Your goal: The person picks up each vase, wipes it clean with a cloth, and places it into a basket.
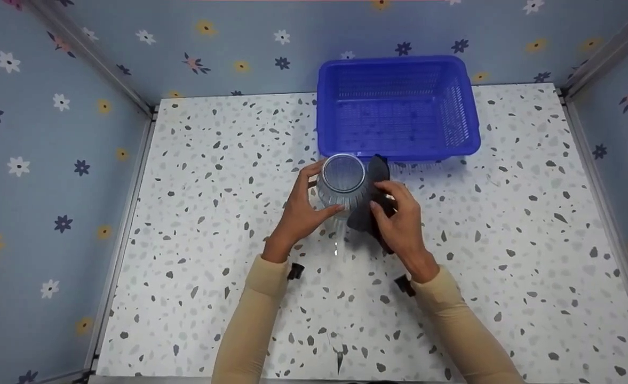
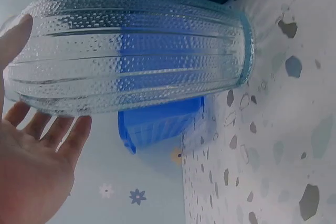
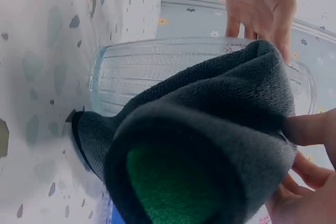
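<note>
A clear ribbed glass vase point(image 2: 152, 61) stands upright on the speckled table, its round mouth facing up in the head view. My left hand point(image 1: 302, 214) holds the vase by its upper part, with the thumb on the near side and the fingers around the far left side. A dark grey cloth point(image 3: 210, 93) with a green face hangs along the vase's right side. My right hand point(image 1: 403, 223) pinches this cloth between thumb and fingers against the glass. The cloth's lower end reaches down near the tabletop in the right wrist view.
Just behind the vase, a blue plastic basket point(image 1: 399, 156) with slotted walls sits against the back wall. Flower-patterned panels point(image 1: 281, 53) enclose the table point(image 1: 212, 213) at the back and both sides. Dark wrist mounts show at both cuffs.
</note>
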`<state>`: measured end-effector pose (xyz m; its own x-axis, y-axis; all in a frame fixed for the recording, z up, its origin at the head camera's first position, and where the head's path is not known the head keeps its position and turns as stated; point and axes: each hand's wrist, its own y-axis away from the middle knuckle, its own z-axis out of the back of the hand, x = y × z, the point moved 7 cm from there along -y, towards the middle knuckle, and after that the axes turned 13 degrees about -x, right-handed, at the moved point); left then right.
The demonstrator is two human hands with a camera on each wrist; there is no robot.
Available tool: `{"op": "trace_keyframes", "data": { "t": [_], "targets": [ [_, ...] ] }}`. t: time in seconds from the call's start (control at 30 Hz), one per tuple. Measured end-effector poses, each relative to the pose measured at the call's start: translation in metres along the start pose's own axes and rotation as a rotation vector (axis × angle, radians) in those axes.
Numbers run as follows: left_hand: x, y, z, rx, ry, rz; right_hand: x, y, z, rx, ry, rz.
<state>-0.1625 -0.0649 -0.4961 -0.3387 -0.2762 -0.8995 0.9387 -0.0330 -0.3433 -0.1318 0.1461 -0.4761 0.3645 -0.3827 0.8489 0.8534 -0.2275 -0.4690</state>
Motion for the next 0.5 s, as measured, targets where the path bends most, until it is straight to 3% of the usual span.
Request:
{"op": "trace_keyframes", "data": {
  "t": [0.17,0.5],
  "targets": [
    [-0.001,0.003,-0.001,-0.066,-0.065,-0.022,-0.004,-0.004,-0.001,-0.003,0.013,0.019],
    [-0.003,0.003,-0.003,-0.103,-0.118,-0.061,0.008,-0.005,-0.001,-0.024,-0.029,0.047]
  ]
}}
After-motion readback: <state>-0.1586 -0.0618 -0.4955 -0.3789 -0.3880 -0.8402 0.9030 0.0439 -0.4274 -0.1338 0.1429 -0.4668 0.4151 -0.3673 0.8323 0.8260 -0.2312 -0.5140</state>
